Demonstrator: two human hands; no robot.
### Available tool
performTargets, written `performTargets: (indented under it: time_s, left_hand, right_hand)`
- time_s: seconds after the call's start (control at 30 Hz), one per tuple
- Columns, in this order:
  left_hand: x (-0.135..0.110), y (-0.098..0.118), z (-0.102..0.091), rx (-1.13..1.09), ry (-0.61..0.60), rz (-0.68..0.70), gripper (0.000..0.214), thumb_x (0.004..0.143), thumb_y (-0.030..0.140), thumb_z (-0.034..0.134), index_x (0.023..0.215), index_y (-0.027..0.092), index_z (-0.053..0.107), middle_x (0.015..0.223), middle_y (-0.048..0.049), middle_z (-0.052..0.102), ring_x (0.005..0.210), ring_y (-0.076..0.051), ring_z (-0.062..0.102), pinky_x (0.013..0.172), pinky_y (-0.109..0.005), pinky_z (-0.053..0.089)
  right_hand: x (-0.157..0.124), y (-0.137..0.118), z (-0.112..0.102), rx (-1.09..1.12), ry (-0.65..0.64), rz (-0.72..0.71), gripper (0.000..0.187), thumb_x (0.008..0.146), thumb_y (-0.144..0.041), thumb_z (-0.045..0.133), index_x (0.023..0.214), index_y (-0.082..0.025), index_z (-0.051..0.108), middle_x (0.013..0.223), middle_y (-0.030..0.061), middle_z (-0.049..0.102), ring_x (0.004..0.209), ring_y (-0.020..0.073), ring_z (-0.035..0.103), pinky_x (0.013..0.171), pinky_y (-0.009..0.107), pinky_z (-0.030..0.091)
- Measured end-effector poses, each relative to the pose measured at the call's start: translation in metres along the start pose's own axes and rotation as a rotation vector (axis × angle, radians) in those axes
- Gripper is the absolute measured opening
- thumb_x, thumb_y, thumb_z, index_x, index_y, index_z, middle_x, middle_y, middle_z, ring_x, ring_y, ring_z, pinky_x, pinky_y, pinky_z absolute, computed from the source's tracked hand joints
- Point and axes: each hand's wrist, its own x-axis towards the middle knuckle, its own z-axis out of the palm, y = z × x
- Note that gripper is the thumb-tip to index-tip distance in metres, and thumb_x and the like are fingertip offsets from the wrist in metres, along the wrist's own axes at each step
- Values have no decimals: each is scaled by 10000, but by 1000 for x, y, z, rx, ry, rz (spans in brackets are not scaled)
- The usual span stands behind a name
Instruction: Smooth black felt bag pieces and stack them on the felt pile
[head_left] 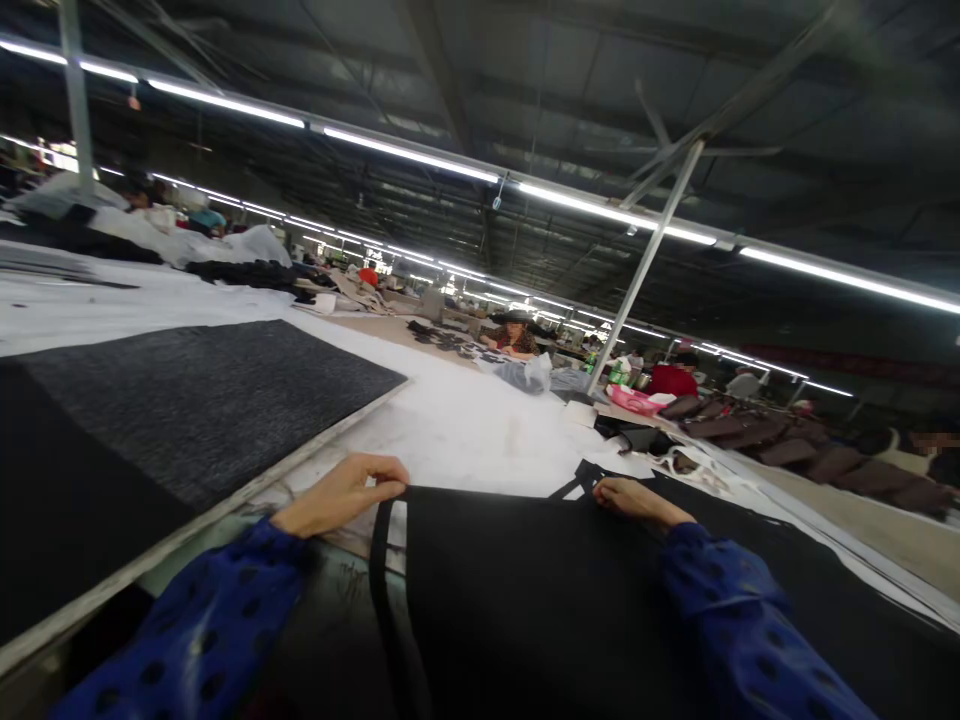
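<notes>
A black fabric piece (540, 590) with thin black straps lies in front of me over the white-covered table (465, 420). My left hand (345, 492) pinches its far left corner, fingers curled closed on the cloth. My right hand (634, 498) grips the far right corner beside a strap, fingers closed too. Both my arms wear blue sleeves with dark dots. A black strap (379, 590) runs down the fabric's left edge.
A dark grey felt board (202, 400) lies to the left. Further back are piles of black and white cloth (247, 270), a pink basket (634, 400), a slanted metal pole (645, 265) and other people at work. Dark brown pieces (757, 430) lie at right.
</notes>
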Motion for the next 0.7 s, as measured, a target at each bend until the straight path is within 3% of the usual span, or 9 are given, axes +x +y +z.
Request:
performTargets:
  time_s: [0.2,0.3,0.47,0.6,0.7]
  left_hand:
    - [-2,0,-4,-51,192,9,177,734,319,470,730,173,569,710,3,569,721,-164,511,668,-249,391]
    - [-2,-5,-6,-129,270,-24,182,721,340,457,709,176,534,652,20,504,651,-151,469,601,-242,367]
    - [-4,-5,-6,-92,325,-54,185,722,337,429,694,177,519,638,26,456,642,-146,428,586,-242,334]
    - [-5,-3,-4,-84,294,-51,179,721,324,406,669,181,501,615,30,445,631,-144,424,576,-240,324]
    - [-3,-7,-4,-91,278,-44,166,724,303,388,663,183,486,608,33,441,620,-140,426,566,-237,322]
  right_hand:
    - [12,14,8,-20,37,56,252,807,-219,430,952,-155,626,850,78,633,720,151,603,631,246,463]
    - [17,24,6,-81,68,80,239,804,-261,475,935,-150,642,860,76,632,741,173,596,686,285,468]
    - [15,27,8,-119,54,0,359,791,-450,530,968,-165,656,927,80,638,844,208,579,794,319,440]
    - [16,16,15,-90,-4,-64,505,625,-422,693,1051,-158,632,920,62,621,860,207,569,768,296,437]
    - [12,7,15,-71,-16,-87,433,624,-414,684,966,-152,642,830,35,612,799,196,563,717,298,437]
